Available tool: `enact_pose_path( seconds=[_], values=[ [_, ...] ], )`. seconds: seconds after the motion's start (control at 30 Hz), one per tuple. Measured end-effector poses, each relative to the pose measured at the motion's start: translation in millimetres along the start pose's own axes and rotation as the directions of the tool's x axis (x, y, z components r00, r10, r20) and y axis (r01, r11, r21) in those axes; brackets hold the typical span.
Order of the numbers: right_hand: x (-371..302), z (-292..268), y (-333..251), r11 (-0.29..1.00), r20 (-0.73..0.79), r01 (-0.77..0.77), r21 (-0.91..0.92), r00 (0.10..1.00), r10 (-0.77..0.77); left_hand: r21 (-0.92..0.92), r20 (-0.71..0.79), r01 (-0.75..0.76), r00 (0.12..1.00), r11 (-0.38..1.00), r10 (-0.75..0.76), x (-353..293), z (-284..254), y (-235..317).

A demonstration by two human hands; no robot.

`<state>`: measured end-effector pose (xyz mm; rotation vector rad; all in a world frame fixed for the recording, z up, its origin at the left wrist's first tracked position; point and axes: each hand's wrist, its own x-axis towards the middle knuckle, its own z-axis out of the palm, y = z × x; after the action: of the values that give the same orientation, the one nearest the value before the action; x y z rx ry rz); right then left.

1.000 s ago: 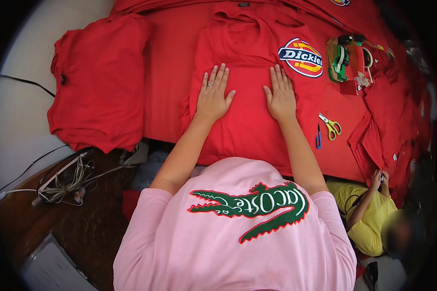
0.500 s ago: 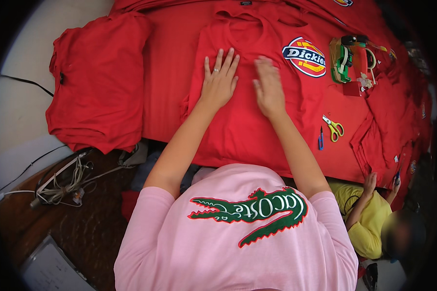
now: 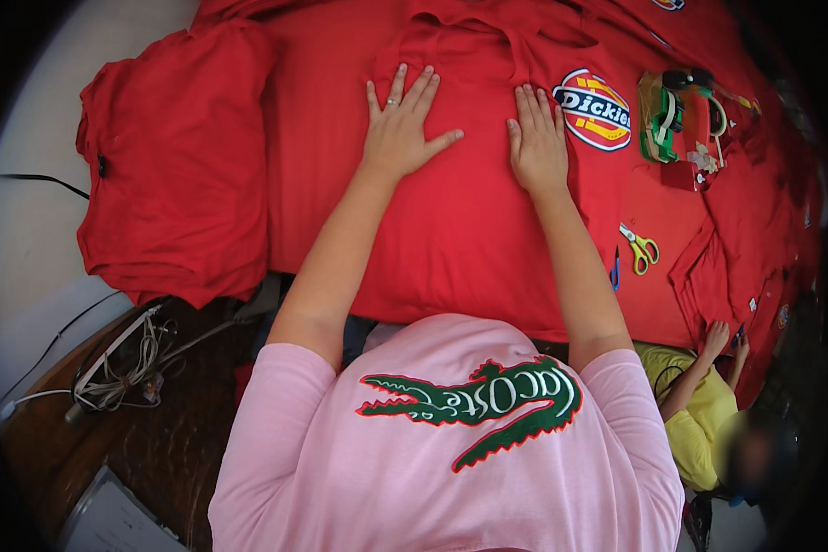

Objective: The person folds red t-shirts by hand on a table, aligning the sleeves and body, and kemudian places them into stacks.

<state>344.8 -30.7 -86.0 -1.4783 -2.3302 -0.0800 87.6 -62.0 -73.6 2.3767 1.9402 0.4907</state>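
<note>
A red shirt (image 3: pixel 469 221) lies spread in front of me, its neckline at the far end and a round blue, yellow and red emblem (image 3: pixel 593 109) on its right side. My left hand (image 3: pixel 400 129) rests flat on the cloth left of the neckline, fingers apart, thumb pointing inward, a ring on one finger. Palm down below the neckline's right side, my right hand (image 3: pixel 537 147) has its fingers stretched out beside the emblem. Neither hand grips anything. Yellow-handled scissors (image 3: pixel 644 250) lie right of the shirt, next to a blue tool (image 3: pixel 615 270) partly covered by the shirt's edge.
A pile of folded red shirts (image 3: pixel 175 166) sits at the left. Tape dispensers (image 3: pixel 681 124) stand at the far right, near more red garments (image 3: pixel 745 230). A person in yellow (image 3: pixel 695 414) handles cloth at the lower right. Tangled cables (image 3: pixel 124 368) lie at the lower left.
My hands have moved apart across the shirt, the left one leftward and the right one rightward. My left thumb has spread. The shirt's right edge now partly covers the blue tool.
</note>
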Motion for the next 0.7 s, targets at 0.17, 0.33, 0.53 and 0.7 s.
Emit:
enact_pose_path(
  seconds=[0.17, 0.33, 0.53, 0.7],
  values=[
    [-1, 5, -1, 0.999, -0.07, 0.031, -0.016, 0.997, -0.032, -0.003, -0.084, -0.036, 0.996, 0.999, 0.035, -5, 7, -16],
    [-65, -16, -27, 0.999, 0.029, -0.007, 0.048, 1.0, 0.006, -0.084, -0.083, 0.055, 0.995, 0.995, -0.062, -86, -16, 11],
    [-195, -88, -32, 0.996, 0.273, 0.021, 0.086, 0.961, -0.044, -0.259, -0.105, 0.392, 0.897, 0.883, -0.429, -275, -64, 55],
    [-218, -103, -39, 0.98, 0.221, -0.108, 0.168, 0.973, 0.07, -0.431, -0.065, 0.637, 0.684, 0.638, -0.727, -346, -66, 67]
  ],
)
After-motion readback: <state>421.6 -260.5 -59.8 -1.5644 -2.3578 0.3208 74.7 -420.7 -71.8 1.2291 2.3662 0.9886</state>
